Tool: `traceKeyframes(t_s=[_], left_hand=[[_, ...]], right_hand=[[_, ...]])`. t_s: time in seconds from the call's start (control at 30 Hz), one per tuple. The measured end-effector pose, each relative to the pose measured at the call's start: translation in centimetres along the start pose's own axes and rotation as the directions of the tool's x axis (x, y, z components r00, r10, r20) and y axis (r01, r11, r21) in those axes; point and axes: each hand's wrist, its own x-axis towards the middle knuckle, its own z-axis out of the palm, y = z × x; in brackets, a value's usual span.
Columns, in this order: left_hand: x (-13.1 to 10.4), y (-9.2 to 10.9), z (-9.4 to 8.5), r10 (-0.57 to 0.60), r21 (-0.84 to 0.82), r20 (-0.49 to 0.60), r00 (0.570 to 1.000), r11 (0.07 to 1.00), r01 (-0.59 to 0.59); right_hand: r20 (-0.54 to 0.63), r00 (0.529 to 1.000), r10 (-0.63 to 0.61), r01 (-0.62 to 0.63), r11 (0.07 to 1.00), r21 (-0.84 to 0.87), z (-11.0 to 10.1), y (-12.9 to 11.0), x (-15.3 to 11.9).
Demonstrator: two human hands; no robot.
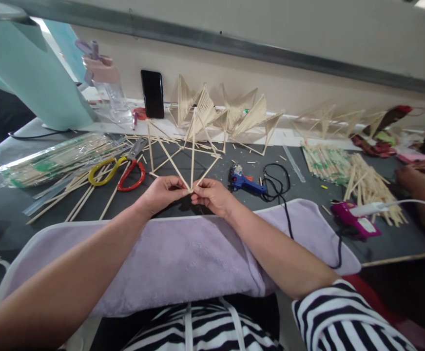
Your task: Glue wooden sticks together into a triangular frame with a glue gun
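A frame of thin wooden sticks (193, 158) stands on the dark table in front of me, several sticks meeting at a near corner. My left hand (166, 192) pinches that corner from the left. From the right, the fingertips of my right hand (210, 196) close on the same joint, so the two hands almost touch. To the right lies a blue glue gun (247, 183) with its black cord. Scissors (119, 173) with one yellow and one red handle rest left of the frame, among loose sticks (84, 197).
Finished-looking stick structures (230, 114) line the wall behind, beside a propped phone (152, 94) and a water bottle (106, 83). A purple towel (168, 263) covers the front edge. Right are stick piles (369, 185), a magenta power adapter (355, 219) and another person's hand (422, 180).
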Motion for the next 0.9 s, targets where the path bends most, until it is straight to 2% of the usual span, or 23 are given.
traceKeyframes(t_s=[0.9], left_hand=[[0.10, 0.09, -0.22, -0.043, 0.023, 0.011, 0.999, 0.999, 0.042]], right_hand=[[0.008, 1.000, 0.011, -0.011, 1.000, 0.019, -0.16, 0.09, 0.32]])
